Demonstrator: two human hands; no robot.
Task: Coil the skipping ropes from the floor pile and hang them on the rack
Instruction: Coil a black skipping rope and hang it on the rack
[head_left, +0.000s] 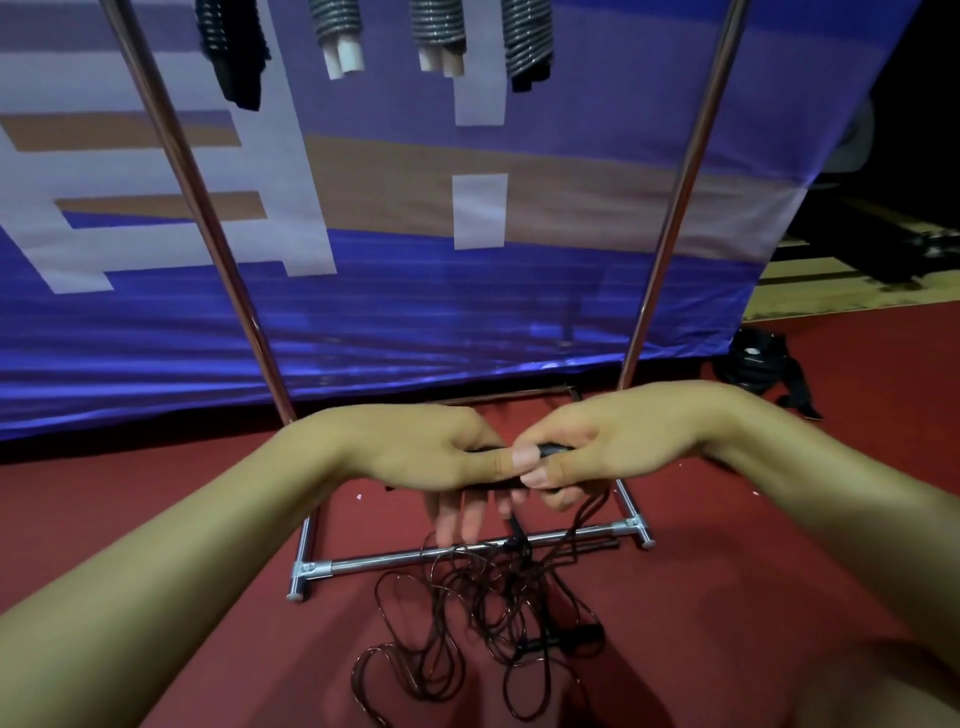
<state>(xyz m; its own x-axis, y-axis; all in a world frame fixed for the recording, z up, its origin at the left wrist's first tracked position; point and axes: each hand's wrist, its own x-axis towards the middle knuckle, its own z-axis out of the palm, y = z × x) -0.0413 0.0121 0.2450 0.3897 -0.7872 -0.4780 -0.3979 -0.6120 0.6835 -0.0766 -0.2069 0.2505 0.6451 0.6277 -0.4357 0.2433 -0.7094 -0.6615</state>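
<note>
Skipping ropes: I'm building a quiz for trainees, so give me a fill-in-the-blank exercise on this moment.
1. Both hands grip a black ____.
2. The loose rope pile lies on the ____ floor.
3. Coiled ropes already hang at the ____ of the rack.

Missing words: handle; red; top

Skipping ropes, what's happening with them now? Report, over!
Left hand and right hand both grip black handles. Cord trails down to tangled rope pile on floor. Four coils already hanging. Rack base bar crosses the pile.

You see four coiled ropes (431, 36) hanging at 12 o'clock, two rack uprights (197, 208), two hands (415, 452).
</note>
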